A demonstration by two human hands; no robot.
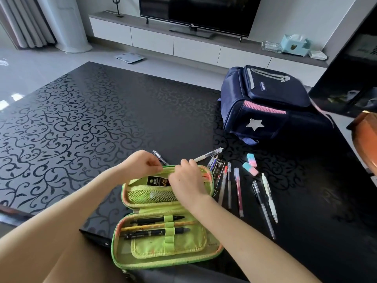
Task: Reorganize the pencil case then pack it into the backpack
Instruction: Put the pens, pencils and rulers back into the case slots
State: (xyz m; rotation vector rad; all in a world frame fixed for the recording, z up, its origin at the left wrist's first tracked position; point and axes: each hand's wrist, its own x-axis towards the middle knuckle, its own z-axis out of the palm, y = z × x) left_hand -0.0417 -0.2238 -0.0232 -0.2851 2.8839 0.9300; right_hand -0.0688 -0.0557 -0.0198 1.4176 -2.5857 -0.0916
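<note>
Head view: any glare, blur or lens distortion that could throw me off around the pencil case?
Head view: the pencil case and both hands, left and right, look sharp and evenly lit; window glare sits on the glossy black table at far left, away from the work; wide-angle bending curves the table edges and TV unit; pens right of the case are clear, the frame's corners softer.

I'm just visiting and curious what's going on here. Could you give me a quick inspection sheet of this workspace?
Surface: glossy black table with a scroll pattern.
Job's things: green pencil case open flat, three pens under its elastic loop; navy backpack at far right, zipped.
Clutter: loose pens and two erasers right of the case.
Grippers: left hand and right hand both pinch the case's upper edge.
Cables: nothing seen.
Surroundings: television, tissue box.
</note>
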